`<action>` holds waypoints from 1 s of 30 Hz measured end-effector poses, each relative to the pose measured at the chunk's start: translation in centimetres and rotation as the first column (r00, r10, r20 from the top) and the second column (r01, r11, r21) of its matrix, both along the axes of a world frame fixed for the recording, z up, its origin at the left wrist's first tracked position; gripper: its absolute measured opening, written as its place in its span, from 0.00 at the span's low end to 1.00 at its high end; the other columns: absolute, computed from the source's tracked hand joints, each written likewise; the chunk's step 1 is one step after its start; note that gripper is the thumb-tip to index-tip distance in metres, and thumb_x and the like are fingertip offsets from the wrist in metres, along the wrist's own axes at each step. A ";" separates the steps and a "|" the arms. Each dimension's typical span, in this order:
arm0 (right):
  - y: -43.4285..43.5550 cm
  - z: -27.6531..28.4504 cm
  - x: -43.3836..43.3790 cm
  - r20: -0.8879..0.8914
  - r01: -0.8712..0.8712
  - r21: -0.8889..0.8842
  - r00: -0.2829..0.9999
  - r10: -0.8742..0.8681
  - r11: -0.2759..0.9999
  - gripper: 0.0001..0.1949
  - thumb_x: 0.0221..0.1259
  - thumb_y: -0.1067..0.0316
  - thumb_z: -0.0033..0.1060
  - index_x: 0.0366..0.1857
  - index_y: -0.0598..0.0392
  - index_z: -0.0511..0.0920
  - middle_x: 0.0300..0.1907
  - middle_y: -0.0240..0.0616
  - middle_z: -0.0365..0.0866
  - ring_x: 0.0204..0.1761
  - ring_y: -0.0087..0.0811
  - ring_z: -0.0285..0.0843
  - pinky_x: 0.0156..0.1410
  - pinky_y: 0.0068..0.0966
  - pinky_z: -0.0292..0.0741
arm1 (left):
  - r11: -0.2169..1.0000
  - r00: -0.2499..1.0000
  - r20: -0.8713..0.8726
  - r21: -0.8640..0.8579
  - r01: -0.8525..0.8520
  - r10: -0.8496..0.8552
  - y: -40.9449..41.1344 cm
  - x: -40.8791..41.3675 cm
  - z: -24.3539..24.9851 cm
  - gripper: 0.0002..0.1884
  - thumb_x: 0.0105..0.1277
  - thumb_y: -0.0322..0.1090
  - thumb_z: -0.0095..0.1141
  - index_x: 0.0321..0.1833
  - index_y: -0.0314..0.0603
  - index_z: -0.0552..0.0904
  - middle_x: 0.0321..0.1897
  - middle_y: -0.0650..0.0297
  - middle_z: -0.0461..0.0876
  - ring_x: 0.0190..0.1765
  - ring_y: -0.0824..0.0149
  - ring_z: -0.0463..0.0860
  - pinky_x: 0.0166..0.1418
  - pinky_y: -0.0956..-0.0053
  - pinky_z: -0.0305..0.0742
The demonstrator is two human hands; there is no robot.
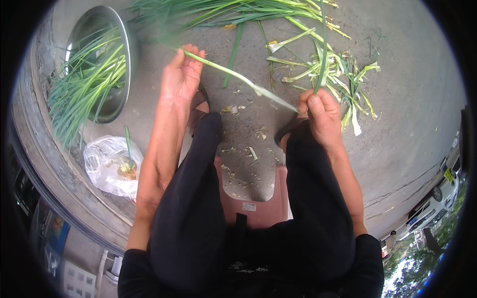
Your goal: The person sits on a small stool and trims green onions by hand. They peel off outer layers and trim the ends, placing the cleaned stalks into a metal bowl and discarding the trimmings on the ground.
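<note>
My left hand [182,76] grips a green onion [225,70] between thumb and fingers, around its green part. The stalk slants down to the right, and its leafy end blurs beyond my hand. A thin pale outer layer [276,98] stretches from its white end to my right hand [323,113]. There my thumb and fingertips pinch that layer along with a long green leaf [323,56], which stands up past the fingers. Behind my right hand lies a heap of peeled-off leaves and skins [335,70]. A pile of green onions [238,15] spreads across the ground at the top.
A metal basin [126,74] at left holds green onions [100,74] hanging over its rim. Below it sits a clear plastic bag [108,164] with scraps. Under me is a pink stool [257,216]. Skin bits [253,152] litter the concrete between my feet. Parked cars [432,205] show at right.
</note>
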State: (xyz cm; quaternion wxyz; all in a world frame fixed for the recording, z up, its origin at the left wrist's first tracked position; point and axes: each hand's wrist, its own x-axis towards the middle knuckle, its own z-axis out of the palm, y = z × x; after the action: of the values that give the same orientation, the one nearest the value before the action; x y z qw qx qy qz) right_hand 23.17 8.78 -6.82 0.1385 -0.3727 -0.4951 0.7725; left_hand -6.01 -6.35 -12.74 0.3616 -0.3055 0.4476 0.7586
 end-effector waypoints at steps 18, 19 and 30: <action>-0.1 0.0 -7.8 0.256 -0.310 0.494 0.945 0.205 0.812 0.07 0.67 0.72 0.55 0.42 0.62 0.82 0.31 0.52 0.82 0.33 0.48 0.82 0.39 0.36 0.76 | 0.884 0.882 0.069 0.074 0.461 -0.466 3.4 6.3 4.7 0.18 0.75 0.44 0.57 0.55 0.35 0.77 0.38 0.63 0.80 0.33 0.76 0.73 0.26 0.89 0.66; -0.6 0.1 -8.2 0.250 -0.314 0.457 0.943 0.219 0.832 0.07 0.67 0.72 0.55 0.41 0.62 0.82 0.31 0.52 0.82 0.33 0.50 0.82 0.40 0.37 0.76 | 0.856 0.860 -0.012 0.091 0.510 -0.511 3.3 6.7 4.2 0.17 0.75 0.43 0.56 0.56 0.37 0.77 0.42 0.60 0.83 0.39 0.74 0.79 0.30 0.86 0.72; -2.9 -1.0 -7.4 0.250 -0.328 0.439 0.939 0.238 0.836 0.10 0.60 0.76 0.48 0.39 0.60 0.82 0.27 0.54 0.80 0.29 0.52 0.81 0.36 0.39 0.76 | 0.851 0.849 -0.125 0.056 0.522 -0.513 3.2 7.5 4.6 0.13 0.77 0.38 0.52 0.53 0.36 0.78 0.50 0.52 0.83 0.46 0.61 0.84 0.57 0.61 0.82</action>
State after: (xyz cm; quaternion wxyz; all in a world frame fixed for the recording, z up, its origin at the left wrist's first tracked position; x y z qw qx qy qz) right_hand 15.77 5.91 -7.82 0.0627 -0.3198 -0.7293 0.6016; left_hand 1.49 -3.19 -8.14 0.5418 -0.1169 0.4979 0.6670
